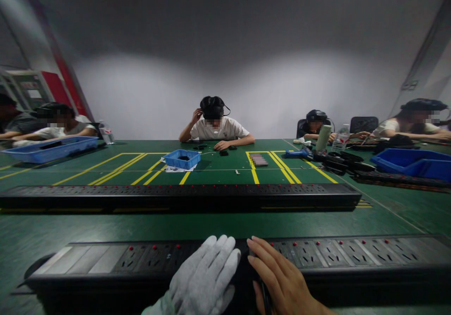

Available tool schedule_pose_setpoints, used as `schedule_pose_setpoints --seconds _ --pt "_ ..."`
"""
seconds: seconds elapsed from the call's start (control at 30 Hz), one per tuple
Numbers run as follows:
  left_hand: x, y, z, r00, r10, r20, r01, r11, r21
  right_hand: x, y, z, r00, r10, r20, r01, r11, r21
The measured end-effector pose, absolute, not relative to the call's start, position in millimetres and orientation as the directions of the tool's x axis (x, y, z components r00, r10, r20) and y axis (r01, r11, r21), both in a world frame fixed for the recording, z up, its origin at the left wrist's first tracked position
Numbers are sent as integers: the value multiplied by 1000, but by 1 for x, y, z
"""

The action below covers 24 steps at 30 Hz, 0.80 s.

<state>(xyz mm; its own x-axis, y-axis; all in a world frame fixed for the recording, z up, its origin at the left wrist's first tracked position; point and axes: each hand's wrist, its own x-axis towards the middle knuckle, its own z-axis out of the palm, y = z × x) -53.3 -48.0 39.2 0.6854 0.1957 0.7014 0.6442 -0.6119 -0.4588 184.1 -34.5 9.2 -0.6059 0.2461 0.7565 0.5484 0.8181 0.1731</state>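
Note:
My left hand, in a pale grey work glove, rests on a long black power strip in front of me, its fingers stretched out side by side. My bare right hand lies on the same strip just to the right, fingers extended and a little bent. A narrow dark thing shows between my right thumb and palm; whether it is held is unclear. Sockets with red buttons run along the strip on both sides. The hands cover its middle, where a dark section shows between them.
Another long black power strip lies farther across the green table. Beyond it are a small blue basket, a phone and a person. Blue bins stand left and right, with tools, bottles and other people near them.

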Motion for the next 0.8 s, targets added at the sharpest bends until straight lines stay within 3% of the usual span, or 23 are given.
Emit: schedule_pose_setpoints --seconds 0.8 --pt "-54 -48 41 696 201 689 637 -616 -464 185 -36 11 -602 260 755 547 823 153"
